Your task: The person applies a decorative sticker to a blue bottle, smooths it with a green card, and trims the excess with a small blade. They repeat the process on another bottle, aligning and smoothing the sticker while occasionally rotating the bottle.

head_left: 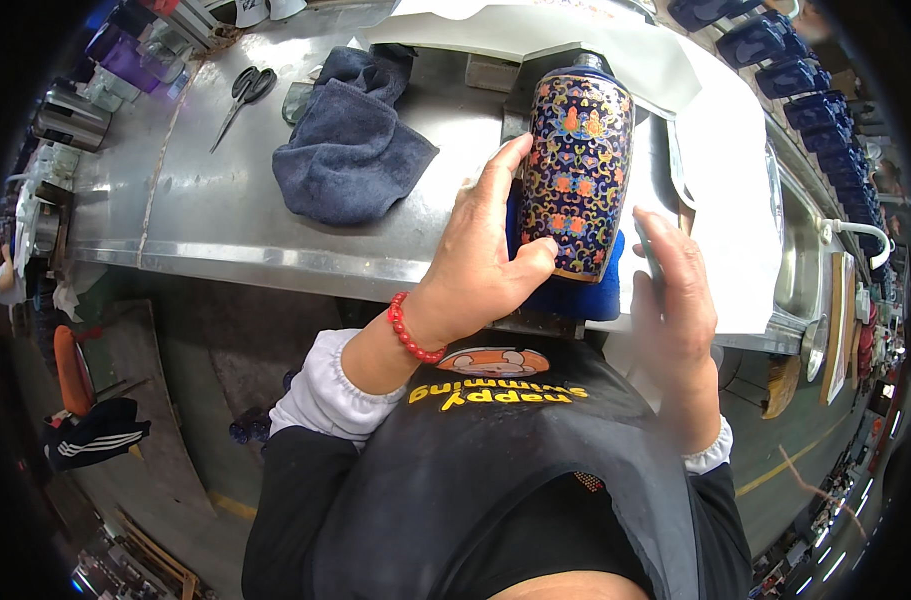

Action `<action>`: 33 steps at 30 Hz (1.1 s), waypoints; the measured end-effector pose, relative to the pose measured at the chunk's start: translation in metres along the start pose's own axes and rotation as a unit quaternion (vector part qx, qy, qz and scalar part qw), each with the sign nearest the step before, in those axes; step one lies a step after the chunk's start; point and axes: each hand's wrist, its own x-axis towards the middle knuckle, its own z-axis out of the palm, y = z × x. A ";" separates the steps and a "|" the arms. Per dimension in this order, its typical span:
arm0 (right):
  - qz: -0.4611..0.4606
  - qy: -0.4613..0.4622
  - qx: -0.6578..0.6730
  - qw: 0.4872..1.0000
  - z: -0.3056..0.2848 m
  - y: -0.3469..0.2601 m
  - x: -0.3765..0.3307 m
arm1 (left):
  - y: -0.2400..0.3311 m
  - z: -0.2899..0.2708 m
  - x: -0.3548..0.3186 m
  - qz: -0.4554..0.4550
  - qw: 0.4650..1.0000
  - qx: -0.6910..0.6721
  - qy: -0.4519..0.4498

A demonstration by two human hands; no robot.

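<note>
A dark blue vase [577, 180] with a dense gold, orange and green floral pattern lies before me, its narrow neck pointing away. Bright blue padding [603, 290] shows under its near end. My left hand [483, 255], with a red bead bracelet at the wrist, holds the vase's left side, thumb over the near part and index finger stretched along the edge. Just off the vase's right side is my right hand [678, 285], smeared by motion. A thin greyish edge shows by its fingers; I cannot make out whether it is a held thing.
On the metal bench [225, 215] a crumpled dark blue towel [350, 150] lies left of the vase, with black-handled scissors [243, 100] farther left. White sheeting [735, 230] covers the right part, beside a sink [800, 265]. Several dark blue items [825, 120] line the far right.
</note>
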 end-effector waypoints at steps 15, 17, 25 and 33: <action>0.239 -0.080 0.145 0.957 -0.025 -0.032 0.016 | 0.002 0.002 0.000 0.001 1.000 -0.019 0.005; 0.195 -0.103 0.124 0.968 -0.025 -0.032 0.023 | 0.002 0.002 0.000 0.007 1.000 -0.020 0.004; 0.213 -0.123 0.130 0.960 -0.019 -0.033 0.034 | 0.003 0.000 0.001 0.012 1.000 -0.020 -0.002; 0.205 -0.127 0.129 0.962 -0.018 -0.032 0.035 | 0.001 0.000 0.001 0.008 0.999 -0.033 -0.004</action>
